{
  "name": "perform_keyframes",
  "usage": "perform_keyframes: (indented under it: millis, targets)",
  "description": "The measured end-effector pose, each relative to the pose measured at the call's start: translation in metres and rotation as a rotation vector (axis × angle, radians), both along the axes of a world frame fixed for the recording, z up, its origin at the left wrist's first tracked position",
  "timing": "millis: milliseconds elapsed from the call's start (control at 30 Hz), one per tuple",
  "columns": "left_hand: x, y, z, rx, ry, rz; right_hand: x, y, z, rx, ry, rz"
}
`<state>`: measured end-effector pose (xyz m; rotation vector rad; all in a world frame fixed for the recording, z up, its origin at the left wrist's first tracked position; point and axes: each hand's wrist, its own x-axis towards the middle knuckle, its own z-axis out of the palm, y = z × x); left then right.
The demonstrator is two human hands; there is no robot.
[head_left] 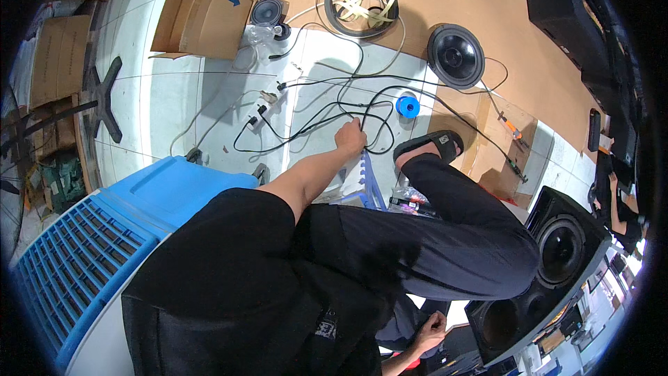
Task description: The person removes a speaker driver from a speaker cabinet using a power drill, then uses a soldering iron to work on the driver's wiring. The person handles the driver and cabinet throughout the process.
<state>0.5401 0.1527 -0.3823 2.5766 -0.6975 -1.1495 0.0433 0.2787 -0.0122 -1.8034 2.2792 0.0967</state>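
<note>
My left hand point(351, 138) reaches out low over the floor, its fingers closed around a black cable point(385, 122) that lies in loose loops. Several plugs of the black cables meet a white power strip point(263, 110) to the left of it. A blue ring-shaped roll point(408, 106) lies just right of the loops. Down at the lower right, my right hand point(430, 331) rests by my dark trousers with curled fingers; what they hold, if anything, is too small to make out. My sandalled foot point(433, 147) stands beside the cables.
Flat cardboard point(543, 63) covers the far floor, bearing a round speaker driver point(456, 56) and a black ring point(362, 3) with yellowish strips. An orange-handled tool point(511, 127) lies right. A speaker cabinet point(550, 257) stands near my knee, a blue plastic chair point(174, 191) at left.
</note>
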Motion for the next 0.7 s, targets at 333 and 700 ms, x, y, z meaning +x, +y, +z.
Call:
perform_keyframes:
  millis: [333,700]
  targets:
    - [0.014,0.011,0.093,-0.546,0.337,0.061,-0.009,-0.007,-0.002,0.033,0.038,0.048]
    - [0.058,0.038,0.071,-0.735,0.264,-0.309,0.003,-0.016,0.0,0.077,0.059,0.014]
